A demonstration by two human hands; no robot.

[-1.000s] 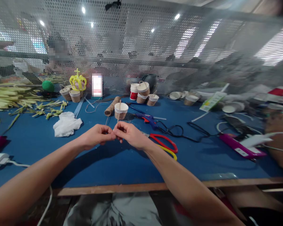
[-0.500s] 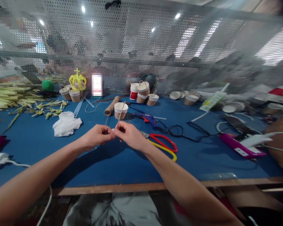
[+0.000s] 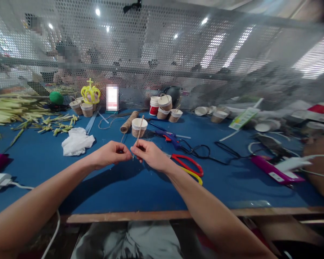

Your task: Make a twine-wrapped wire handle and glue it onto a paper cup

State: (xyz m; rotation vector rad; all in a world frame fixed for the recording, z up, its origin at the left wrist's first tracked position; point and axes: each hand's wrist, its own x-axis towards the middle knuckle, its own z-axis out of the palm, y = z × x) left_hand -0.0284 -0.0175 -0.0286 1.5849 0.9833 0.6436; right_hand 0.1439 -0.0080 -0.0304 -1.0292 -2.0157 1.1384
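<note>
Above the blue-covered counter [image 3: 140, 187], centre: left hand [image 3: 110, 154] and right hand [image 3: 151, 154], fingertips nearly meeting, both pinched shut. The right hand holds a thin pale wooden stick [image 3: 138, 132], tilted upward and away; the left nips a thin brown twine strand [image 3: 122, 138]. Behind: small white twine-wrapped cup [image 3: 139, 127], brown twine spool [image 3: 128, 121]. Right: red-and-yellow-handled scissors [image 3: 187, 166].
</note>
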